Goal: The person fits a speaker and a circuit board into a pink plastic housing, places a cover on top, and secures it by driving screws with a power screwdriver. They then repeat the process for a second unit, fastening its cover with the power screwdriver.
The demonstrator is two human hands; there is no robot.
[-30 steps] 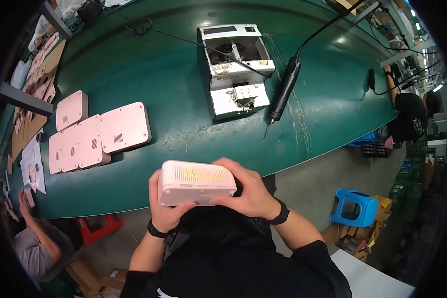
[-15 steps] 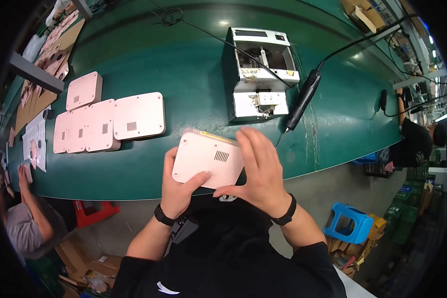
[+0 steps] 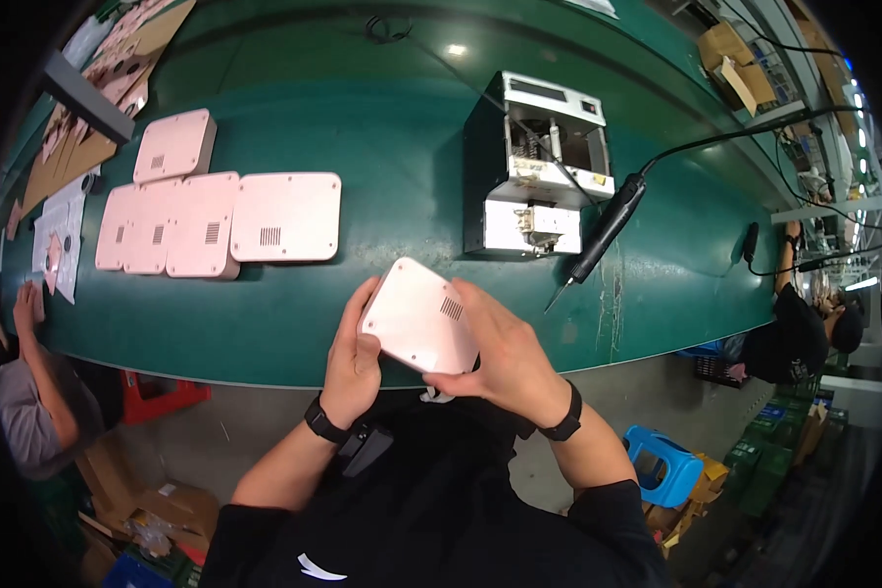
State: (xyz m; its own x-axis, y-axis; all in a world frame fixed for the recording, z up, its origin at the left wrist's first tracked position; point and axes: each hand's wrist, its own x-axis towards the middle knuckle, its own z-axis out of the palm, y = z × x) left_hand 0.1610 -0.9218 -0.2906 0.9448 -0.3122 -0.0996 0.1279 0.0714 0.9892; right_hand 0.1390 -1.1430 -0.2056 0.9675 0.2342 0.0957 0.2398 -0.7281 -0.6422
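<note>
Green workbench (image 3: 363, 118) fills the upper field, curved by the lens. On it, right of centre: a white box-shaped machine (image 3: 544, 176) with an open front, and a black corded electric screwdriver (image 3: 603, 235) lying tilted just beside it, tip toward the near edge. Left: a group of pink housings (image 3: 216, 220) laid flat, edges touching or overlapping, one more set apart behind them.

A single pink housing (image 3: 419, 316) is held over the near edge of the bench, clear of the surface, tilted, small vent slots facing up. Left hand (image 3: 353, 358) grips its left edge, fingers curled round it. Right hand (image 3: 505, 358) supports the lower right side, fingers closed beneath, thumb along the edge.

Judgement: the part is being turned for handling. Best kept gripped by the edges with both hands, rotated above the bench rather than past its lip, so a slip lands on the surface.

A seated co-worker (image 3: 29, 392) is at far left.
</note>
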